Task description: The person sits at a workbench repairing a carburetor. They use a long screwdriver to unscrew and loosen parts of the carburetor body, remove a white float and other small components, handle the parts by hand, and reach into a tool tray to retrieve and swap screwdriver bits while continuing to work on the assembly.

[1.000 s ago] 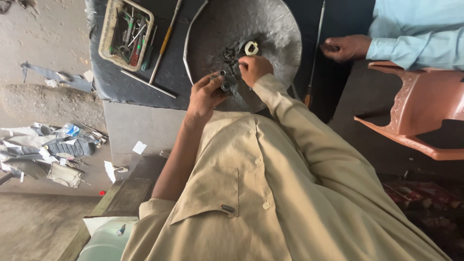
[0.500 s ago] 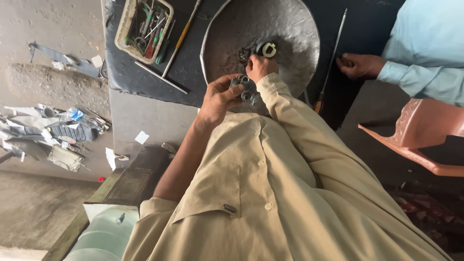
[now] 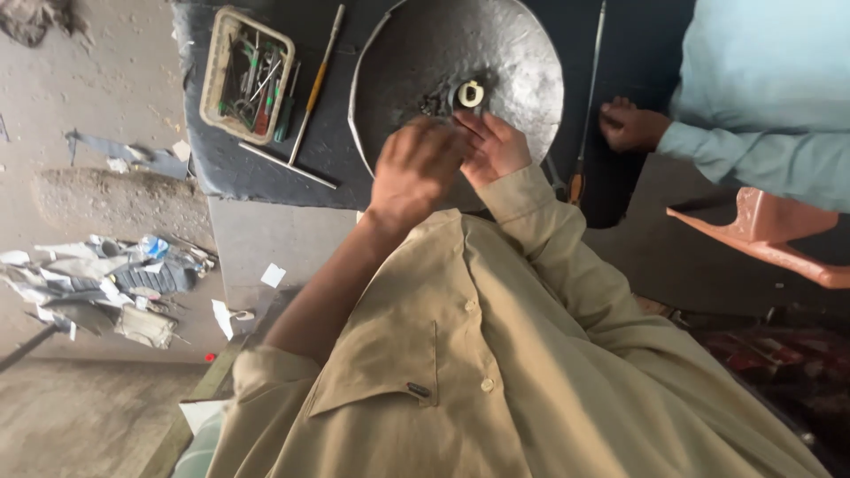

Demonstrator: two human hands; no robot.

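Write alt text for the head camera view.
Both hands, left hand and right hand, meet over small metal parts in a round dark metal pan. A tool tray sits left; another person's hand rests right.

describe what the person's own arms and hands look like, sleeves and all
Both hands are bare, with no gloves, rings or watch in view. The left hand comes off a bare forearm, its khaki shirt sleeve pushed up near the elbow. The right hand comes out of a long khaki sleeve with a loose cuff.
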